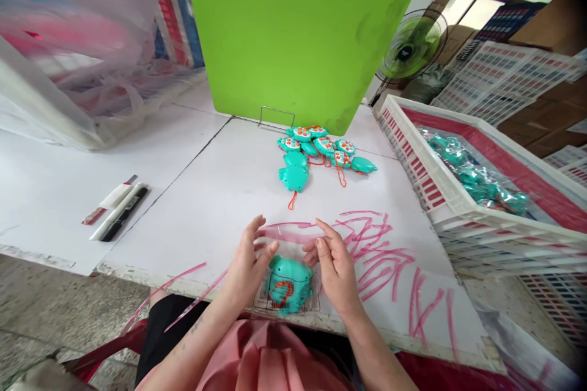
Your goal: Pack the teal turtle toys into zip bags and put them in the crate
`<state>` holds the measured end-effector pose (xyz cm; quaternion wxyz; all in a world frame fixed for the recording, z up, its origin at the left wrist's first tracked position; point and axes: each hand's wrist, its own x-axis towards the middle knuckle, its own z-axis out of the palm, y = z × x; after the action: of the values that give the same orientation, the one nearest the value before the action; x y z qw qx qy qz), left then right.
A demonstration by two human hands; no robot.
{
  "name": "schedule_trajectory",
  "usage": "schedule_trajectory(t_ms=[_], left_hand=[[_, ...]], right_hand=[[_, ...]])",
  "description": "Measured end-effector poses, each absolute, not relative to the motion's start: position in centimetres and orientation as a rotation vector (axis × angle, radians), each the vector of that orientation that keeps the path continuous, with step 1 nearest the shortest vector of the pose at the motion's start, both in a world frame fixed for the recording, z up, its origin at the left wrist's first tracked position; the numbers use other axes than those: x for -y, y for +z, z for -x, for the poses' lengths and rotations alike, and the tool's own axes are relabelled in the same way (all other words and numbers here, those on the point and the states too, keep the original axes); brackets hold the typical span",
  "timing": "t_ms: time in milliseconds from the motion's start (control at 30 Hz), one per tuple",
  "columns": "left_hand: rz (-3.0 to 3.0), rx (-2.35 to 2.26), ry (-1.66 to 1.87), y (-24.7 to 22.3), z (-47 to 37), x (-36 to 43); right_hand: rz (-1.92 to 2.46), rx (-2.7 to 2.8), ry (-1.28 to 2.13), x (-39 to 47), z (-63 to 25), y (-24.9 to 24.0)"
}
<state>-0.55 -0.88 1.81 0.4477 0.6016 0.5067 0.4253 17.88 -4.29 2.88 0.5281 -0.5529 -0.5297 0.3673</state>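
Note:
A clear plastic bag (261, 304) lies at the table's near edge, with a teal animal-shaped toy (290, 276) and its orange cord loop inside. My left hand (247, 263) is at the bag's upper left, its fingers curled on the film and thumb pointing inward. At the upper right, my right hand (336, 269) has bent fingers against the film and its index finger stretched forward. A pinkish strip (291, 233) runs across the bag's top between both hands. Beyond them, several more teal toys (294, 177) with orange cords sit in a loose pile, some showing white dotted faces.
Pink strips (373, 250) are scattered on the right of the white table (192, 195). Markers and a cutter (120, 208) lie left. A green board (298, 30) stands behind the pile. A white crate (440, 208) at right holds bagged toys; a plastic-lined bin (73, 116) stands far left.

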Motion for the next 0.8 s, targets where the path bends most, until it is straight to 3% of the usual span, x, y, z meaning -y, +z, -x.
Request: schedule_trajectory(t_ms=[167,367,800], left_hand=[[-1.168,-1.054,0.821,1.3,0.5,0.8],[-1.058,-1.07,0.852,1.9,-0.3,1.0],[-1.82,-1.159,0.712,4.4,-0.1,1.5]], right_hand=[[1.391,1.321,0.768,4.1,-18.1,2.7],[1.324,1.713,0.091,3.4,-17.7,4.1],[1.24,2.173,0.033,2.4,-15.3,4.8]])
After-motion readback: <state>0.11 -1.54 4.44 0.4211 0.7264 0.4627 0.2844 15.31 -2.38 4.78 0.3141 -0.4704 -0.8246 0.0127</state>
